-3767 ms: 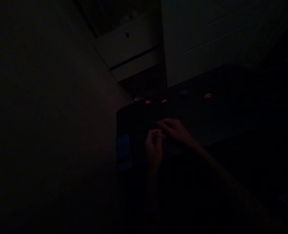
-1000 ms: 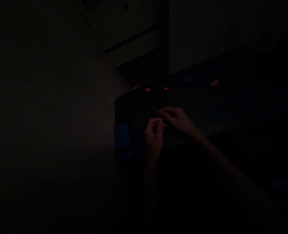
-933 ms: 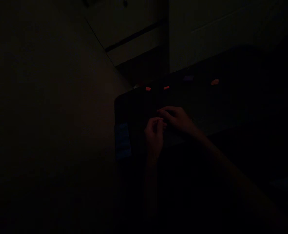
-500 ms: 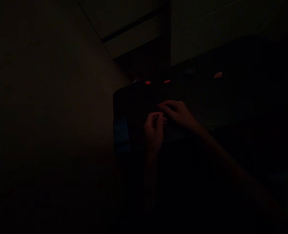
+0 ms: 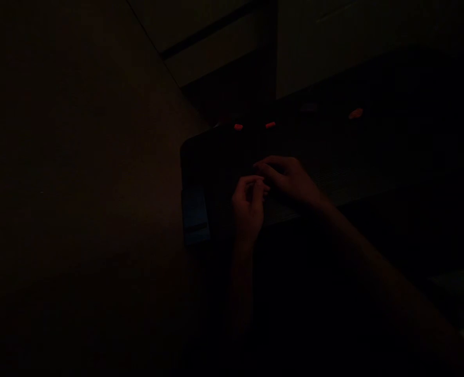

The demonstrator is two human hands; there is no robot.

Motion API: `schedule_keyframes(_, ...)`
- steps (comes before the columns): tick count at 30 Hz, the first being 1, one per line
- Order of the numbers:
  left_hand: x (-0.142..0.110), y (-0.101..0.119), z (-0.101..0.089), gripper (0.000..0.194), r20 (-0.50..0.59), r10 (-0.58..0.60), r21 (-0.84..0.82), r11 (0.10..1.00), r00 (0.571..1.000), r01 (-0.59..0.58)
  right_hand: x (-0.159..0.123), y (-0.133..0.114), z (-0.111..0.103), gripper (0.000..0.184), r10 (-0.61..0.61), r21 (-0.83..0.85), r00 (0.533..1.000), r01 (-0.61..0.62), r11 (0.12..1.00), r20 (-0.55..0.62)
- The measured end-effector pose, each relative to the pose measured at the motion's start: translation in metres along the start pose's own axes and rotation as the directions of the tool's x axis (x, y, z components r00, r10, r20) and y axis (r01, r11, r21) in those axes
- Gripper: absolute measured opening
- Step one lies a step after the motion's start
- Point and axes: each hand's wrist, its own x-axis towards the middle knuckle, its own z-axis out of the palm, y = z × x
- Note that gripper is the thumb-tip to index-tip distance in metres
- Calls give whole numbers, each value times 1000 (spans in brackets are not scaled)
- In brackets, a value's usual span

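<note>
The view is very dark. My left hand (image 5: pixel 248 204) is over the dark table (image 5: pixel 334 183), its thumb and fingers closed in a pinch. Just to its upper right, my right hand (image 5: pixel 289 175) also pinches with bent fingers, its tips close to the left hand. Whatever lies between the fingertips of either hand is too dark to make out. Beyond the hands lie two small red-orange pieces, one on the left (image 5: pixel 238 127) and one on the right (image 5: pixel 270 125).
A blue box-like object (image 5: pixel 195 215) rests at the table's left end. Farther back on the right are an orange lump (image 5: pixel 356 113) and a dim dark block (image 5: pixel 308 108). Pale cabinet fronts (image 5: pixel 216 57) stand behind the table, and floor (image 5: pixel 98 157) spreads to the left.
The whole view has shifted slightly, with the table and its things a little higher in the picture. Both hands keep nearly the same pose.
</note>
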Motion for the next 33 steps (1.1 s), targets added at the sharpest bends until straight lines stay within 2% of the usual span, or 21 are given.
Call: schedule_keyframes(33, 1, -2, 0, 6, 1, 17, -11, 1000, 1000, -17, 1, 5, 1, 21, -30, 3, 999, 30, 1000, -12)
